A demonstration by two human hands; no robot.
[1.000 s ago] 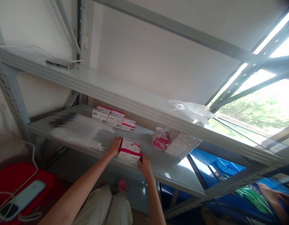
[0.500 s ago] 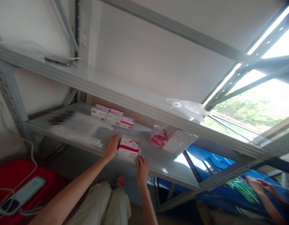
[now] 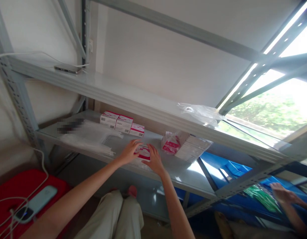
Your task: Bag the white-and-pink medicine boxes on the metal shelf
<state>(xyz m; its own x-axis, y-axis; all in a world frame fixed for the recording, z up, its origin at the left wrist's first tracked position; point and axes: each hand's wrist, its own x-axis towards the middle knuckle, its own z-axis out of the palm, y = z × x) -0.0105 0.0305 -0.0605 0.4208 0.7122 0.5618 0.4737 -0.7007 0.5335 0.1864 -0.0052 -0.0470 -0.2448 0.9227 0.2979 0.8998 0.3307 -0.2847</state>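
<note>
A pink-and-white cardboard box [image 3: 144,153] is on the middle shelf between my two hands. My left hand [image 3: 130,152] grips its left side, fingers curled over the top. On the other side my right hand [image 3: 155,160] grips it with thumb and fingers. The hands cover much of the box. Clear plastic [image 3: 141,163] shows just in front of it, near the shelf edge. Behind stand three similar boxes [image 3: 123,123] in a row. White plastic bags [image 3: 88,137] lie flat to the left of my left hand.
Bagged boxes [image 3: 171,143] and a stack of white cartons [image 3: 192,147] stand to the right. The upper shelf [image 3: 133,94] holds a phone [image 3: 68,68] and a crumpled clear bag [image 3: 200,112]. A power bank [image 3: 36,204] with cables lies on a red stool [image 3: 53,181]. Another person's hands [image 3: 283,194] are at far right.
Both hands have moved onto the box from its sides and lower front corner, and the box sits slightly farther back. The view has shifted a little.
</note>
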